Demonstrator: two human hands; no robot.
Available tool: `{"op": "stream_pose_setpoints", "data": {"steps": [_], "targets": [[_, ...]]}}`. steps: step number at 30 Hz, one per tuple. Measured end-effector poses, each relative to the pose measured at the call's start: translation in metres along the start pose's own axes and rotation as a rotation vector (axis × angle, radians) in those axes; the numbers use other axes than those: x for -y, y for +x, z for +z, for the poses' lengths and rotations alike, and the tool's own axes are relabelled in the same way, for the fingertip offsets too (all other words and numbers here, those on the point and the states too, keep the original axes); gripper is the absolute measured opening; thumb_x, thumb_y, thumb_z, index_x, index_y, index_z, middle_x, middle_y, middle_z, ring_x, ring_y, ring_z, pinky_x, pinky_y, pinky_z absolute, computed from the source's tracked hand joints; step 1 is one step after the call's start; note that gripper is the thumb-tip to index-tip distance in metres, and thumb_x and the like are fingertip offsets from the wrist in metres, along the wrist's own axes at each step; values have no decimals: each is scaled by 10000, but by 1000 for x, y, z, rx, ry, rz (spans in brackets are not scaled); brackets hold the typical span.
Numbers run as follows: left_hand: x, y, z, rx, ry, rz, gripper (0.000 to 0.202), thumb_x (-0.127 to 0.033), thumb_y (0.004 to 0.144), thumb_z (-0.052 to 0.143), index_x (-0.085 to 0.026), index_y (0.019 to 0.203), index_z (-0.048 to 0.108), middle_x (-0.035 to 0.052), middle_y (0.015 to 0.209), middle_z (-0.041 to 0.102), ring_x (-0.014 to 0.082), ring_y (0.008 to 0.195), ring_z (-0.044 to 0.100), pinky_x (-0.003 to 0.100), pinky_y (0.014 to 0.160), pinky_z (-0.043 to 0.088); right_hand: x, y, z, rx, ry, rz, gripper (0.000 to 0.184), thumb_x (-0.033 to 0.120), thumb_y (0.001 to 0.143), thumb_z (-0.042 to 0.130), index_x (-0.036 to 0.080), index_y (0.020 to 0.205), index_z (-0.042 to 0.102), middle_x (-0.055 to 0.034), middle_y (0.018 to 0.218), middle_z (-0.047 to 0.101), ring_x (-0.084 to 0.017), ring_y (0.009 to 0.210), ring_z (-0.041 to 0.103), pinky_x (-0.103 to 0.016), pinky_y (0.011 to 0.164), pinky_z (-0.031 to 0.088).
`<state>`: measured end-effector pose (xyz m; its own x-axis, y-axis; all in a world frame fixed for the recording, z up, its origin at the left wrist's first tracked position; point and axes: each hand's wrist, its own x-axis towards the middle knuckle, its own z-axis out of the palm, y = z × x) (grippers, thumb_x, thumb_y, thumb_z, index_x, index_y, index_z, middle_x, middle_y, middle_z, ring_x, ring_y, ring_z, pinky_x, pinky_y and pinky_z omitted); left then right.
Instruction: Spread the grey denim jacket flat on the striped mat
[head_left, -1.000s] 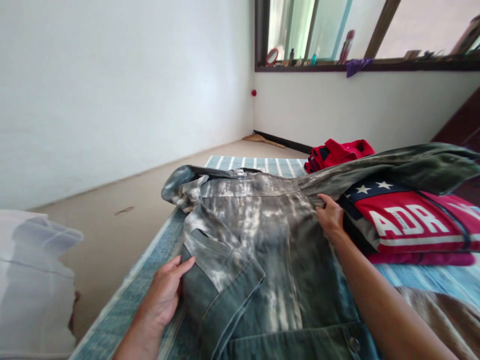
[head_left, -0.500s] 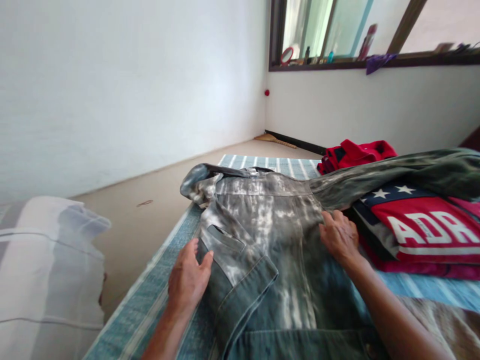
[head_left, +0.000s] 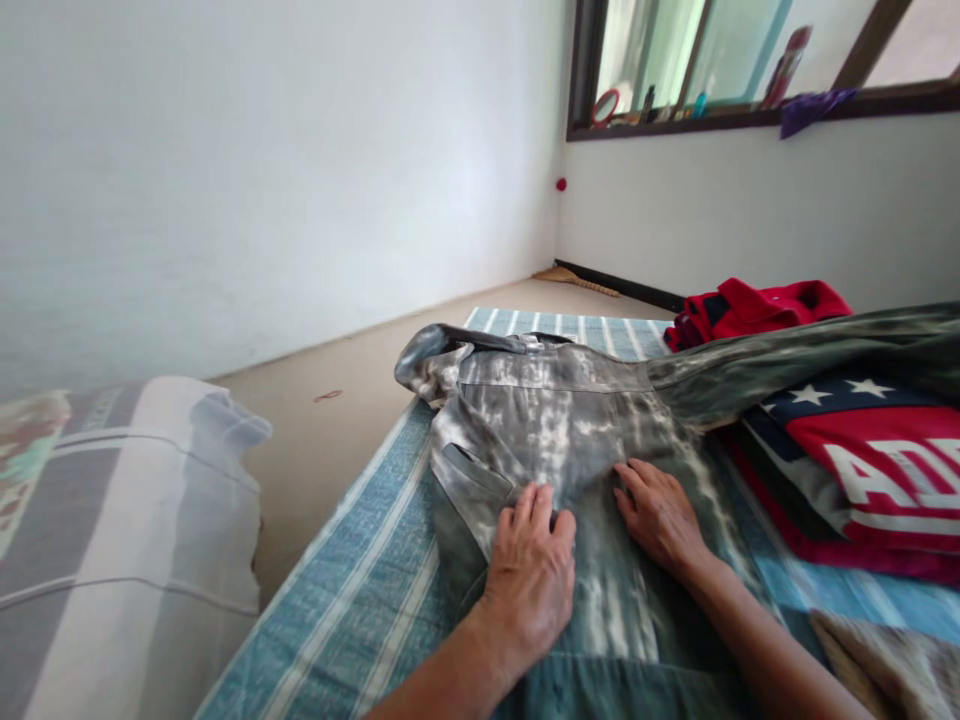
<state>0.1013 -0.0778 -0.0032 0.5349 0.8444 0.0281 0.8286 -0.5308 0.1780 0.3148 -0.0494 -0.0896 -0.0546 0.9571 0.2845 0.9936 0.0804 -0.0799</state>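
Both hands had come inward since the earlier frame: my left hand from beside the jacket to on top of its folded sleeve, my right hand from the side edge onto the body panel.

Head view, the only one. Jacket lay spread on the striped cover, collar end away from me, grey-green with pale blotches. Outstretched sleeve ran off to the right, over the folded clothes; red garment just beyond.

Handling, my judgement: soft but fairly sturdy cloth, moderate weight, not slippery, nothing fragile; likely to crease rather than slide. Best holds seemed the side edge and the outstretched sleeve near its shoulder seam.

Position: jacket directly beneath both sets of fingers, its collar well beyond them. Left fingers lay nearly together, thumb slightly apart, resting over the folded sleeve and the body; cuff hidden under hand and forearm. Right fingers close together, loosely bent, tips on the body panel. No cloth visibly pinched in either; pressure I could not tell.
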Motion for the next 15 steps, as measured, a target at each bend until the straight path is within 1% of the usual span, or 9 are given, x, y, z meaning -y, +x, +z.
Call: {"op": "stream_pose_setpoints", "data": {"steps": [2, 5, 7, 8, 10, 11, 13, 15], "targets": [[8, -5, 1, -63, -37, 11, 277, -104, 752, 589, -151, 1023, 621, 189, 1377, 532, 360, 1298, 468, 531, 1009, 452, 1, 0, -1, 10, -16, 3, 307, 264, 939, 423, 199, 1172, 612, -117, 1194, 628, -239, 1071, 580, -344, 889, 415], [19, -15, 1, -245, -161, -2, 208, -106, 758, 552, -154, 953, 609, 198, 1313, 574, 332, 1248, 526, 497, 1018, 463, 2, 1, -2, 10, -13, 12, 317, 259, 937, 420, 191, 1182, 609, -122, 1207, 623, -244, 1089, 577, -348, 894, 415], [28, -23, -3, -352, -281, -29, 191, -91, 762, 497, -174, 899, 602, 183, 1265, 607, 294, 1203, 571, 447, 1000, 486, 2, 1, -3, 10, -4, 11, 323, 258, 938, 417, 183, 1189, 607, -130, 1218, 618, -250, 1096, 576, -355, 896, 416], [33, -27, -8, -381, -350, -43, 193, -86, 758, 475, -188, 863, 601, 167, 1240, 626, 275, 1174, 594, 420, 984, 498, 2, 1, -3, 11, -1, 8, 324, 256, 938, 418, 180, 1188, 609, -132, 1219, 617, -252, 1093, 578, -357, 895, 416], [44, -36, -23, -397, -491, -94, 173, -107, 742, 475, -218, 767, 605, 119, 1196, 663, 250, 1116, 629, 378, 970, 502, 1, 1, -3, 11, 2, 4, 322, 255, 935, 422, 175, 1181, 614, -135, 1217, 617, -256, 1082, 583, -361, 892, 418], [51, -42, -32, -410, -549, -145, 146, -135, 724, 501, -231, 716, 611, 94, 1176, 679, 251, 1089, 640, 368, 969, 499, 1, 1, -3, 8, 5, 3, 321, 254, 934, 424, 172, 1178, 616, -137, 1215, 618, -259, 1078, 585, -363, 890, 420], [69, -57, -52, -447, -637, -291, 71, -212, 666, 586, -251, 638, 638, 57, 1138, 703, 273, 1065, 643, 365, 983, 482, 0, 0, -3, -3, 13, 2, 323, 259, 934, 423, 171, 1175, 620, -138, 1208, 621, -263, 1073, 586, -368, 888, 424], [94, -77, -70, -517, -680, -436, 35, -289, 597, 643, -267, 614, 664, 27, 1100, 720, 282, 1048, 647, 351, 970, 481, 0, 0, -2, -8, 22, 3, 325, 262, 933, 419, 179, 1172, 623, -132, 1198, 626, -262, 1067, 587, -370, 886, 427]]}}
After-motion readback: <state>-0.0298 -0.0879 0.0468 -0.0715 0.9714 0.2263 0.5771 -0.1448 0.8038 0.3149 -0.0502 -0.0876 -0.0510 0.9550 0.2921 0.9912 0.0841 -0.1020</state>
